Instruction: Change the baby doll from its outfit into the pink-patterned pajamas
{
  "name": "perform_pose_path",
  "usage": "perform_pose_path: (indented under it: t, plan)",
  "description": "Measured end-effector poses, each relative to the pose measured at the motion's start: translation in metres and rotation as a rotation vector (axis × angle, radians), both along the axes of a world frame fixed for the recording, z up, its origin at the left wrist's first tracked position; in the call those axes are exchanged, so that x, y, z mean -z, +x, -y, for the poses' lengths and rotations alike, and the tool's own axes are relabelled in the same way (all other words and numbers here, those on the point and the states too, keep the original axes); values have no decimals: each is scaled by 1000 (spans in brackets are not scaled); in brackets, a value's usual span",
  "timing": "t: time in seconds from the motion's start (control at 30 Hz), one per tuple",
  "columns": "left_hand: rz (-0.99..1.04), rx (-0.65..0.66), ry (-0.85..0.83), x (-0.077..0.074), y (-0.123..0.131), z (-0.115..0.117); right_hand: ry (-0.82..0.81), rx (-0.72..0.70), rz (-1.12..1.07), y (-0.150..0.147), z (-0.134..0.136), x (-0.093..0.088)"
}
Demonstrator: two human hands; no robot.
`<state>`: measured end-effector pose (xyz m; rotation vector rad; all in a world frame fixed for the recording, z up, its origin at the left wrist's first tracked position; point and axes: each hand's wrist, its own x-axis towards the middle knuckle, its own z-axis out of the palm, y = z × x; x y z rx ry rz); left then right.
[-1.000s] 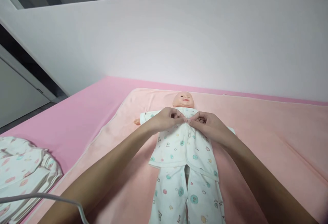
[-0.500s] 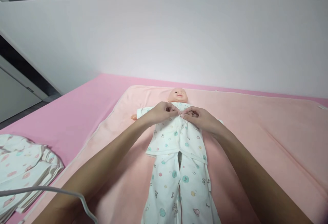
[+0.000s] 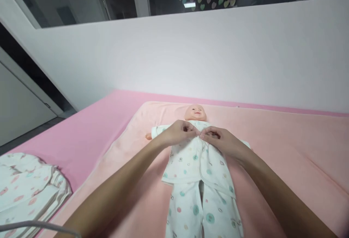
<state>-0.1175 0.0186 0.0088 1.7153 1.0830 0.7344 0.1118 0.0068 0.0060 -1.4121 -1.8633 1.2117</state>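
Observation:
A baby doll (image 3: 195, 112) lies on its back on a pale pink blanket (image 3: 286, 150), head toward the wall. It wears a white printed shirt (image 3: 195, 161) and matching trousers (image 3: 201, 212). My left hand (image 3: 178, 132) and my right hand (image 3: 219, 140) meet at the doll's upper chest, just under the chin. Both hands pinch the two front edges of the shirt together, fingers curled. The shirt hangs open lower down, near the waist.
A pink mattress (image 3: 81, 132) lies under the blanket, against a white partition wall (image 3: 191, 56). Folded printed baby clothes (image 3: 24, 190) lie at the left edge. A grey cable (image 3: 32, 225) crosses the lower left corner.
Both hands stay pinched on the shirt front at the doll's chest. The view has tilted up and shifted slightly, so more of the wall top shows.

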Motion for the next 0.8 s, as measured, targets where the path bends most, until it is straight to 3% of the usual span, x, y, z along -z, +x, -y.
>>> perform_pose_path:
  t: [0.17, 0.33, 0.47, 0.6, 0.67, 0.8]
  plan:
    - [-19, 0, -13, -2, 2, 4, -79, 66, -30, 0, -3, 1]
    - [-111, -97, 44, -8, 7, 12, -86, 178, -30, -5, 1, -1]
    - [-144, -163, 120, -10, 9, 15, -5, 258, 34, -19, 19, -9]
    - [-18, -99, 15, -6, 7, 9, 193, 316, 203, -25, 30, -15]
    - [8, -88, -32, -4, 6, 4, 252, 309, 239, -22, 24, -15]
    - [-28, -206, -34, 0, 10, -10, 211, 270, 170, -16, -8, -7]
